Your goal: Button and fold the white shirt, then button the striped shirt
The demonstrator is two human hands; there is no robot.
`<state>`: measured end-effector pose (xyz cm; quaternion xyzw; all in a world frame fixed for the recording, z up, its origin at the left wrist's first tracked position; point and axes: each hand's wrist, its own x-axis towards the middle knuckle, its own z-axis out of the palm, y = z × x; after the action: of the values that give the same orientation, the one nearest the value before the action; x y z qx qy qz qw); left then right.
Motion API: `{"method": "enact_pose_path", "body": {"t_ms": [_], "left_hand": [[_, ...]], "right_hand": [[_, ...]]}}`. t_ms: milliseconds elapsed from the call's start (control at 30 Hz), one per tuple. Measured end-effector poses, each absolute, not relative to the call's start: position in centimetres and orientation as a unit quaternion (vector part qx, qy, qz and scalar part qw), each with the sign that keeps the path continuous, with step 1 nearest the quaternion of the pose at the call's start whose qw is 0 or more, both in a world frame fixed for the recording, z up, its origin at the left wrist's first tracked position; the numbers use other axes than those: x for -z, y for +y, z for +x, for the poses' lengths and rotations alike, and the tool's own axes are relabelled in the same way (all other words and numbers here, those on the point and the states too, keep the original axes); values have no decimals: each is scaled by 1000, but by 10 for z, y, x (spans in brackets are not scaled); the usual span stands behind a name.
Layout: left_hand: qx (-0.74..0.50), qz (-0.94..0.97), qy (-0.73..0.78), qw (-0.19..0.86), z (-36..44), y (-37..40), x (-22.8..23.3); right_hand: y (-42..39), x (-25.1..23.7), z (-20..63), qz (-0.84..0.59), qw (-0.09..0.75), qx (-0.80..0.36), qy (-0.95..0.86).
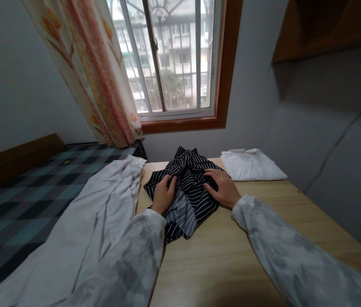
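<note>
A crumpled black shirt with white stripes [194, 194] lies in a loose heap on the wooden table [218, 264]. Part of its greyer inner side shows near the front. My left hand [164, 195] is closed on the left part of the shirt, thumb and fingers pinching the cloth. On the right side of the heap rests my right hand [223, 187], its fingers apart and touching the fabric. The undersides of the fingers are hidden.
A folded white shirt [253, 165] lies at the table's far right. Left of the striped shirt, a white garment [103, 209] stretches along the table's edge towards the checked bed [23, 200]. Behind stand a window [174, 59] and a curtain [93, 72]; a wooden shelf [308, 42] hangs upper right.
</note>
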<state>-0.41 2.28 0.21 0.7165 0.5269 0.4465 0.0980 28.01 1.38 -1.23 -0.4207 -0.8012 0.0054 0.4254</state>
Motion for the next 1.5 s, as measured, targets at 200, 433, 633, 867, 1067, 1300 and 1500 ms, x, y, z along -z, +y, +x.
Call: {"method": "enact_pose_path", "body": {"t_ms": [200, 433, 633, 867, 1067, 1300, 1500], "left_hand": [[-532, 635, 541, 141, -5, 29, 1], [-554, 605, 553, 141, -11, 34, 2], [-544, 611, 539, 202, -9, 43, 4], [-486, 609, 530, 333, -16, 54, -11], [-392, 699, 545, 248, -10, 33, -33], [-360, 733, 487, 309, 0, 27, -16], [-386, 693, 472, 384, 0, 29, -17]], "right_hand": [[15, 19, 279, -434, 368, -54, -820], [-5, 13, 309, -436, 550, -194, -686], [-23, 10, 341, -471, 600, -222, -607], [-28, -21, 365, -484, 213, -169, -832], [-13, -38, 329, -569, 228, -31, -789], [22, -1, 290, -604, 275, 3, -748], [28, 11, 300, -559, 402, -165, -706]]}}
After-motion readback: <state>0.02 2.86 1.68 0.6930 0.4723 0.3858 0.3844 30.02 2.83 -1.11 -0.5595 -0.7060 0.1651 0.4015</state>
